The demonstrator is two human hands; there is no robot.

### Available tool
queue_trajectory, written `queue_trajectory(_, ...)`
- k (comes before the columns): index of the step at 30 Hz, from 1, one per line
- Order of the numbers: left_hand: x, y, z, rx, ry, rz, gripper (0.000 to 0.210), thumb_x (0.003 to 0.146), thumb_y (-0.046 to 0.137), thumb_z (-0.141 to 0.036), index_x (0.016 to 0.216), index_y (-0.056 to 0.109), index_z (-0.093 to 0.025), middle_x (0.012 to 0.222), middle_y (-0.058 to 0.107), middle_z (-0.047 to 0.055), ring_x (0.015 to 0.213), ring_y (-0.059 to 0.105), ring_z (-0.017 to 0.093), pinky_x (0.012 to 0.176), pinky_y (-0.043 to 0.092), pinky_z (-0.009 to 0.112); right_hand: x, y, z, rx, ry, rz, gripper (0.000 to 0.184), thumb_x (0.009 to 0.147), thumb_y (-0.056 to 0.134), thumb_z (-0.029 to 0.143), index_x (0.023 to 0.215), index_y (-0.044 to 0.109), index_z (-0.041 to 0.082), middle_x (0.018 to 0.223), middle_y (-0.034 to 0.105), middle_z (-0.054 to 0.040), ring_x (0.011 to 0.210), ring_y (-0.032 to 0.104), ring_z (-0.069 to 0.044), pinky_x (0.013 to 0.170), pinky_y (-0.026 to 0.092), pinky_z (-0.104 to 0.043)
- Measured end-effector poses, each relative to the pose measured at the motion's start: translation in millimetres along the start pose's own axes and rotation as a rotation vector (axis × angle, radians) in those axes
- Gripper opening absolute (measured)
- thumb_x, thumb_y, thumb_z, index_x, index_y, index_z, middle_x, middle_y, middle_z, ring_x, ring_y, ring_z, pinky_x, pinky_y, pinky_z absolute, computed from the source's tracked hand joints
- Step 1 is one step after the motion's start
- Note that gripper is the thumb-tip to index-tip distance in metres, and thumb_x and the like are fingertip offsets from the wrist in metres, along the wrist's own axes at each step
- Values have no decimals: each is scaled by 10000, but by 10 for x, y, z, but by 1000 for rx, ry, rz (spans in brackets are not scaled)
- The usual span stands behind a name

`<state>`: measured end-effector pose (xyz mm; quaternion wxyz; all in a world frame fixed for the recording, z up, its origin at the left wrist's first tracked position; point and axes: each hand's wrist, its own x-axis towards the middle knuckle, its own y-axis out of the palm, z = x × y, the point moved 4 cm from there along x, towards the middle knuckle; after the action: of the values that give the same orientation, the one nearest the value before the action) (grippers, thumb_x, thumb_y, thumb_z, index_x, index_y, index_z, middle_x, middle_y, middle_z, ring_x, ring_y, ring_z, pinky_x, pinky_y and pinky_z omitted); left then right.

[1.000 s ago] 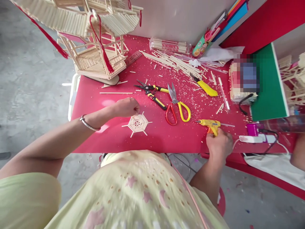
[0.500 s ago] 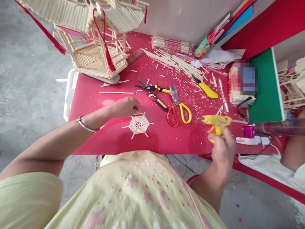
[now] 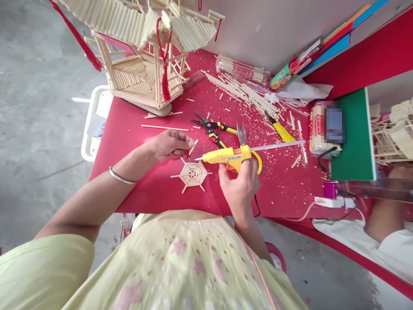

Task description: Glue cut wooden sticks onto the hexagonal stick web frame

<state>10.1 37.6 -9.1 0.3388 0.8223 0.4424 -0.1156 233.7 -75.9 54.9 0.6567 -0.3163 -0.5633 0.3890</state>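
Left hand: the left hand (image 3: pixel 171 144) pinches a short stick (image 3: pixel 194 147) between thumb and fingertips.
Right hand: the right hand (image 3: pixel 242 185) is wrapped round the grip of a yellow glue gun (image 3: pixel 222 156), its nozzle pointing left, close to the short stick; whether they touch I cannot tell.
Stick hexagon: the hexagonal stick web (image 3: pixel 193 174) lies flat, just on the near side of the nozzle, spokes jutting past its rim.
Far side of the hands: black-and-yellow pliers (image 3: pixel 209 127) lie with handles toward the gun; scissors (image 3: pixel 241 133) are partly hidden behind it.
Far right: a yellow-handled knife (image 3: pixel 284 132) lies beside scattered crumbs and a loose stick pile (image 3: pixel 248 92), with a wrapped stick bundle (image 3: pixel 241 69) beyond.
Far left: a stick pavilion (image 3: pixel 106 23) with red tassels stands tall; a long stick (image 3: pixel 164 128) lies between it and the left hand.
Right end: a green board (image 3: pixel 353 137), a white power strip (image 3: pixel 329 201) and another person's arm (image 3: pixel 383 215).
Edges and room: red tabletop (image 3: pixel 151 198) shows between the web and the near edge, which runs along the wearer's shirt.
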Motion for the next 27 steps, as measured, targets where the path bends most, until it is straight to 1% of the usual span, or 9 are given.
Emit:
queue_trajectory(3,3,-22,51,-112,-8,2,258,681,916,-229,790,720,-102,480,459,-39,376,314,33,371,183,161,26,0,44,-24,-20,-25,392,935,635,449,1203,556,174,1058,637,-131,975,661,-285,773,568,-400)
queue_trajectory(6,-12,-28,63,-155,0,5,237,690,908,-199,773,714,-92,495,458,-39,376,308,29,358,196,156,54,25,75,-43,-46,-38,372,934,627,424,1199,564,171,1066,638,-133,970,661,-283,771,563,-396)
queue_trajectory(11,-30,-30,55,-162,-2,10,248,683,916,-204,745,702,-97,478,445,-44,373,297,26,351,199,149,81,60,123,-44,-84,-50,313,931,635,383,1155,577,172,1056,646,-127,953,659,-269,782,553,-386)
queue_trajectory(14,-36,-18,59,-154,-25,4,252,656,924,-203,755,712,-109,484,468,-39,377,300,25,354,198,152,80,72,129,-32,-60,-20,305,937,622,380,1160,581,175,1062,644,-134,973,656,-280,803,551,-404)
queue_trajectory(18,-44,6,59,-146,-45,6,242,656,918,-206,757,716,-117,471,452,-42,378,292,28,363,198,159,58,95,115,-11,-20,42,324,939,593,381,1188,588,174,1094,634,-149,995,650,-297,810,551,-429)
queue_trajectory(27,-58,20,55,-149,-43,-1,253,644,922,-202,758,712,-118,484,445,-43,382,285,27,366,189,162,31,95,109,-18,-31,45,320,941,581,370,1193,586,173,1118,634,-157,984,653,-297,799,550,-428)
